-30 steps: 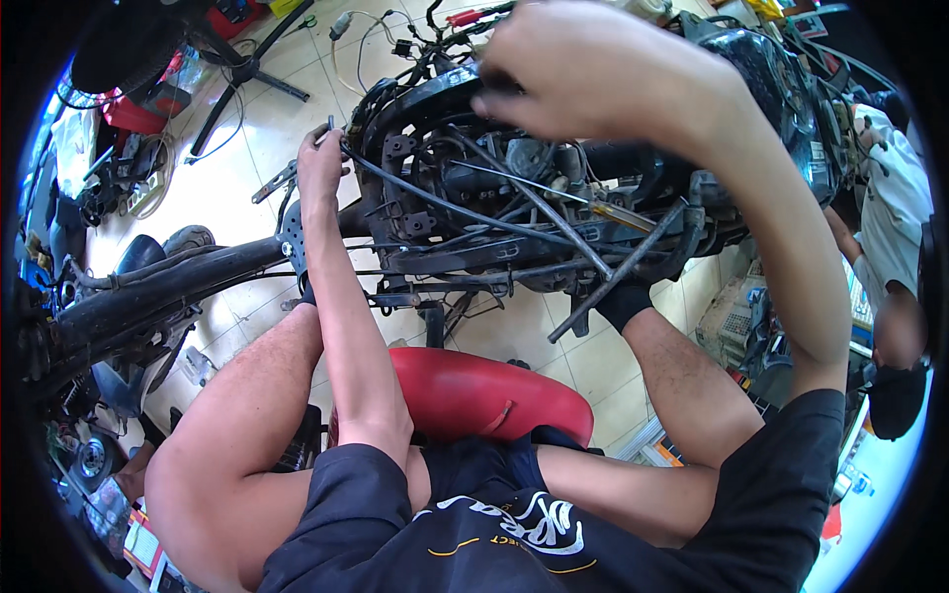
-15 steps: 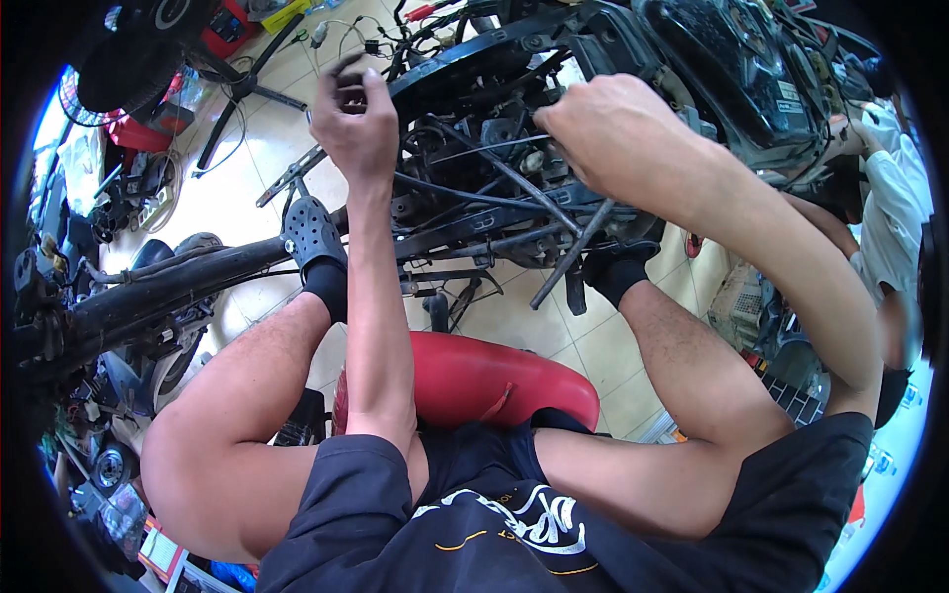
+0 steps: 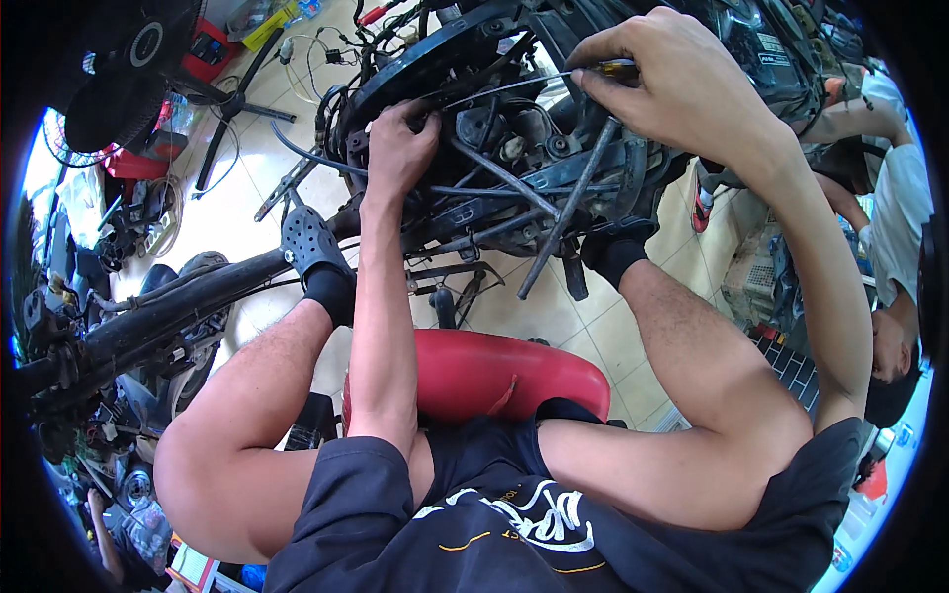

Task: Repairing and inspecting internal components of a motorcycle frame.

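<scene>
A screwdriver (image 3: 514, 86) with a long thin metal shaft and a yellow-and-black handle is gripped in my right hand (image 3: 682, 89). Its shaft points left across the stripped motorcycle frame (image 3: 583, 178), and its tip ends close to my left hand (image 3: 402, 148). The fingers of that hand are curled in at the dark frame tubes and wiring; what they hold, if anything, is hidden. Below both hands, metal bars (image 3: 568, 212) cross over the greasy mechanical parts.
I sit on a red seat (image 3: 494, 371), feet either side of the frame. A black fan (image 3: 129, 74) stands at the far left, a fork-like black tube (image 3: 188, 296) below it. A person (image 3: 895, 198) is close on the right; another person's arm (image 3: 104, 534) shows lower left. Tiled floor lies beneath.
My left hand has come down onto the frame, its fingers curling in. My right hand has moved up and right, bringing the screwdriver handle into sight. The view has shifted slightly.
</scene>
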A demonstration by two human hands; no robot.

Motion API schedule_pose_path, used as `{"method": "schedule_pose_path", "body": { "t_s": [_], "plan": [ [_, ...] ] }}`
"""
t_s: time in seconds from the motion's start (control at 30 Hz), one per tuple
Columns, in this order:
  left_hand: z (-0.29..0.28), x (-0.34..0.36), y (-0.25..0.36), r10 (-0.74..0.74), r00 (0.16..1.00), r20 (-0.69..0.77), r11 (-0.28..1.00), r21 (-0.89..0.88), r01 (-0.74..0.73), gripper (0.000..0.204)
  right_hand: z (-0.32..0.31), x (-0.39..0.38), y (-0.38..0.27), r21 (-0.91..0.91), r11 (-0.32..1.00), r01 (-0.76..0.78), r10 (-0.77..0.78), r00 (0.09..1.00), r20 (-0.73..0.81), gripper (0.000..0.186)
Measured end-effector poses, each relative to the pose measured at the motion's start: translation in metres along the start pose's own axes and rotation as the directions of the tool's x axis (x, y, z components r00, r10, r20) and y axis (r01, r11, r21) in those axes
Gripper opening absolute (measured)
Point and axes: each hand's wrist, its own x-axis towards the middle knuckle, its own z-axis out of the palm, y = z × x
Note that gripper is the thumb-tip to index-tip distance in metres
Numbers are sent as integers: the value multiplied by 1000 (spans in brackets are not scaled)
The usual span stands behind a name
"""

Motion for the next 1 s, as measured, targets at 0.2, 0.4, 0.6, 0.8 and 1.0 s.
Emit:
{"method": "schedule_pose_path", "body": {
  "t_s": [0.2,0.4,0.6,0.8,1.0],
  "plan": [
    [7,1,-7,7,999,-50,1000,-29,-9,28,0,9,-1,-14,996,-87,88,996,32,30],
    [7,2,-8,-46,999,-23,995,-94,44,26,0,11,-4,-76,996,-42,43,999,3,30],
    [7,3,-9,-44,999,-17,995,-94,43,26,-4,5,-18,-157,988,3,-10,999,-45,28],
    [7,3,-8,-42,999,-32,995,-88,39,27,23,12,-7,-217,974,58,-113,961,-253,23],
    [8,2,-10,-50,998,-34,995,-92,47,28,31,12,3,-232,972,25,-86,963,-256,22]
  ]
}}
